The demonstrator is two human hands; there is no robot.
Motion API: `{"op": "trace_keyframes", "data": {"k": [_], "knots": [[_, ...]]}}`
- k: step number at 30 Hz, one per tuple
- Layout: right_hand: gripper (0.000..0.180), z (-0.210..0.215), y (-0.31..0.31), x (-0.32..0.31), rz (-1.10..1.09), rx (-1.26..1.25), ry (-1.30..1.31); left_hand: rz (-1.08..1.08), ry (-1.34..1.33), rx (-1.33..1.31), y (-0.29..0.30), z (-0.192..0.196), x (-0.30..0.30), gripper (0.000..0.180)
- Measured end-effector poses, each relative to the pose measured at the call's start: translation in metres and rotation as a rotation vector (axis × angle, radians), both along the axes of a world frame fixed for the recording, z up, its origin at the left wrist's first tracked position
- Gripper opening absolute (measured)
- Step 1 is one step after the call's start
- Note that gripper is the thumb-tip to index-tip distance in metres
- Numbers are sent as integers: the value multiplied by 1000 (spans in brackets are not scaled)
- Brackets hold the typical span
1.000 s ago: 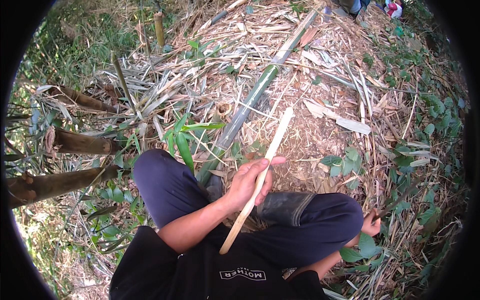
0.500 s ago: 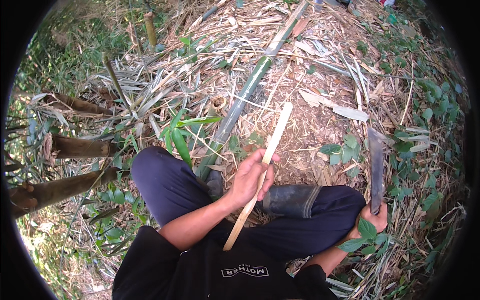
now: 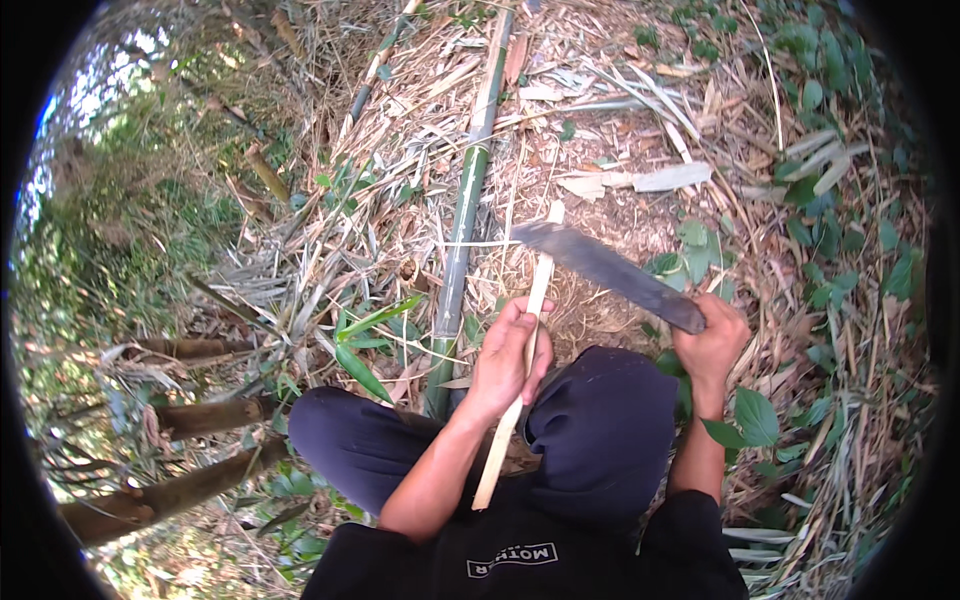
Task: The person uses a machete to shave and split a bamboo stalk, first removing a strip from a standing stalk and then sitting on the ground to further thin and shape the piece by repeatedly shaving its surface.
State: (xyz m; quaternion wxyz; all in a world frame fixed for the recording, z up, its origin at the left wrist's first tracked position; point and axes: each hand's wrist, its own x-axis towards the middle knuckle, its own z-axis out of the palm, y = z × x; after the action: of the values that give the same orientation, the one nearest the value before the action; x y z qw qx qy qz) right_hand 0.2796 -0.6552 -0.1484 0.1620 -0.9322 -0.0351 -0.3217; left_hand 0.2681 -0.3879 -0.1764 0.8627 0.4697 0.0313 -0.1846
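Left hand (image 3: 508, 360): fist closed round pale bamboo strip (image 3: 521, 350), mid-length, strip tilted up-fwd above dark-trousered knees (image 3: 600, 420). Right hand (image 3: 712, 345): closed on machete (image 3: 610, 272) handle, R of strip; blade tip crosses strip's upper end. Green bamboo pole (image 3: 462, 230): on leaf litter, just L of strip, running beyond.

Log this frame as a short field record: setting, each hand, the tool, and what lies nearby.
setting: outdoor ground covered in dry bamboo litter and green leaves
posture: seated, dark-trousered knees raised
left hand: gripping a pale split bamboo strip that points away from the body
right hand: holding a long dark machete by the handle
blade position: tip crosses the strip near its far end
nearby: a green bamboo pole lying left of the strip
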Motion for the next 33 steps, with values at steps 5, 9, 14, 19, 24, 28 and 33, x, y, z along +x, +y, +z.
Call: {"op": "trace_keyframes", "data": {"k": [5,9,14,19,24,28,33], "knots": [[14,-23,33,3,136,-29,39,-29,-96,140,-8,-1,-2,31],[29,-15,43,5,257,-79,63,-103,-235,166,-5,-9,-1,41],[44,-6,41,1,305,-82,74,-141,-303,320,-5,-17,-21,30],[43,-15,35,-5,305,-4,109,-36,-441,539,-3,-11,-52,27],[33,-15,40,0,375,-1,52,-79,-397,558,-7,-3,-20,27],[32,-15,39,-1,361,-75,83,20,-514,691,-13,-9,-19,25],[42,-10,40,-2,371,7,33,-29,-393,698,3,-10,-59,25]]}}
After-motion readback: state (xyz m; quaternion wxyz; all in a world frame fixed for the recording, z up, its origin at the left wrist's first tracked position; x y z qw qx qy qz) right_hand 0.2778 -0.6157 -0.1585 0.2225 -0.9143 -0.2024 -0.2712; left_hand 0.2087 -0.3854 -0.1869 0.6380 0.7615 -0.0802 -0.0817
